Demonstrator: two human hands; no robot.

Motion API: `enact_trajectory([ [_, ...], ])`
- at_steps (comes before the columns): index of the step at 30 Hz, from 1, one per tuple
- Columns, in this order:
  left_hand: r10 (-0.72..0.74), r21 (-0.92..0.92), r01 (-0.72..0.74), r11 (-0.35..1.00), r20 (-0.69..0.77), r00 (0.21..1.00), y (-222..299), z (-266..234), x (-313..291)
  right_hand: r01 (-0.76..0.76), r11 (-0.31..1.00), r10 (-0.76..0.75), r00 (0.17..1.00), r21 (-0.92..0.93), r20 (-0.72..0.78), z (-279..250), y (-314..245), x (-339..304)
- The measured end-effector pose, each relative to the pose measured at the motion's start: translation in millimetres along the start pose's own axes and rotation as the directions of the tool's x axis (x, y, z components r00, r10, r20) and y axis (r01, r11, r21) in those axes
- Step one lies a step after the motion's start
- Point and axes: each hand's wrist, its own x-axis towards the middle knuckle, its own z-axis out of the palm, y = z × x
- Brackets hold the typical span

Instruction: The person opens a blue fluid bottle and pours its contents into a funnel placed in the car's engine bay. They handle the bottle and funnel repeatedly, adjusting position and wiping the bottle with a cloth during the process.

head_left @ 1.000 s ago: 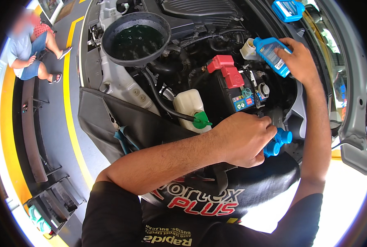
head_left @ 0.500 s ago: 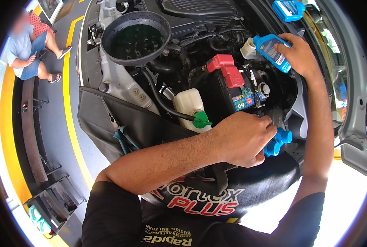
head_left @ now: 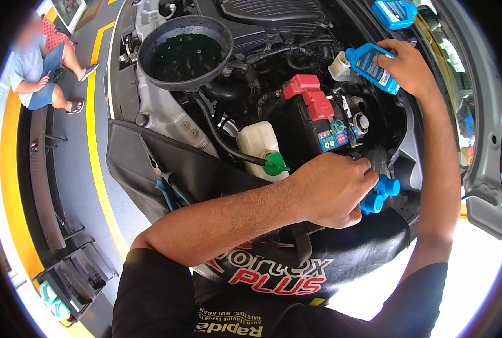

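Observation:
My right hand [head_left: 410, 67] grips a blue plastic bottle [head_left: 369, 63], tilted with its neck end at the mouth of a small whitish reservoir [head_left: 339, 66] in the engine bay. Whether liquid is running out cannot be seen. Lower down, my left hand [head_left: 336, 190] is closed in a fist, its inner side hidden from view. Right beside its fingers are two blue round caps or bottle ends [head_left: 371, 203]. Between the hands sits the car battery [head_left: 332, 137] with a red terminal cover [head_left: 313, 97].
A black funnel [head_left: 149, 62] holding dark green liquid stands at upper left. Below it are a white tank [head_left: 256, 138] with a green cap [head_left: 276, 164] and a dark fender cover [head_left: 132, 158]. Another blue bottle [head_left: 394, 13] lies at top right. A person [head_left: 34, 67] sits at far left.
My right hand and the tilted bottle have shifted slightly up and to the right, and the right forearm has moved a little outward. My left hand stays in place.

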Motion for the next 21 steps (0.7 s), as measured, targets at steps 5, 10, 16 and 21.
enact_trajectory([
  [5, 0.005, 0.0, -0.005, 1.0, -0.007, 1.0, 1, 0, 0, -0.007, 0.999, 0.007, 1.0, 0.033, -0.009, -1, 1, 4],
  [10, -0.003, 0.002, 0.003, 1.0, -0.005, 1.0, 0, 0, 0, 0.018, 1.0, -0.018, 1.0, -0.012, -0.017, -1, -4, 6],
  [16, -0.007, 0.0, 0.007, 1.0, 0.006, 1.0, 1, -1, 1, 0.074, 0.995, -0.075, 0.997, -0.066, -0.021, -2, -2, 12],
  [21, -0.006, 0.002, 0.006, 1.0, -0.003, 1.0, 0, 0, 1, 0.02, 0.997, -0.016, 0.998, -0.069, 0.065, -6, -10, 17],
])
